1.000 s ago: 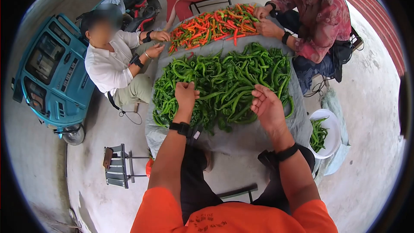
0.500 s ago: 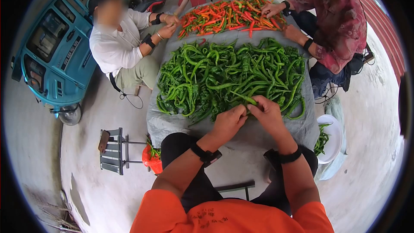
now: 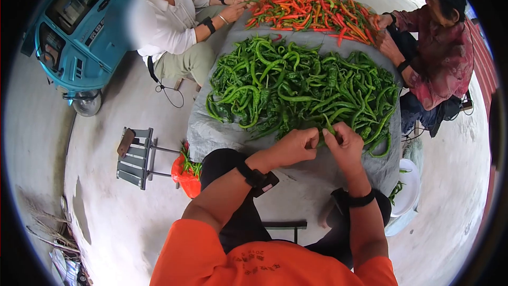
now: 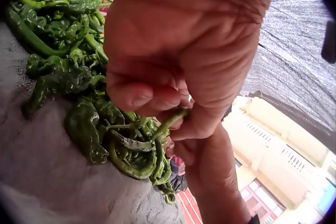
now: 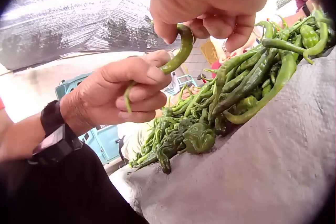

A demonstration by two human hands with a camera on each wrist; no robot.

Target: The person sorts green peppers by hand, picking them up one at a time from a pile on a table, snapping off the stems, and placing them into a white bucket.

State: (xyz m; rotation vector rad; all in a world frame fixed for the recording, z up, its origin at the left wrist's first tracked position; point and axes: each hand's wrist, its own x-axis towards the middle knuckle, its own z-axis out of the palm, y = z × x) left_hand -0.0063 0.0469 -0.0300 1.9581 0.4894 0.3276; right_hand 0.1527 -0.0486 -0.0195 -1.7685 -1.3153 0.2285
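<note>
One curved green chili pepper [image 5: 181, 56] is held between both hands in front of the near edge of a heap of green chili peppers [image 3: 307, 85]. My left hand [image 3: 296, 145] pinches its thin lower part between thumb and forefinger, the other fingers curled beneath. At the thick upper end, the thumb and fingers of my right hand [image 3: 344, 145] grip it from above. In the left wrist view, my left hand [image 4: 173, 50] hides most of that pepper. The heap lies on a grey cloth [image 3: 211, 137] over the table.
Red and orange chilies [image 3: 312, 13] lie at the far end, with people seated left, right and beyond. A white basin [image 3: 407, 190] with green peppers stands right of the table. At left are a red bag [image 3: 186, 177] of peppers and a folding stool [image 3: 135, 159].
A second ago my hands were apart over the heap with palms partly turned up. They have come together at the near edge, both on one pepper. The head view has shifted.
</note>
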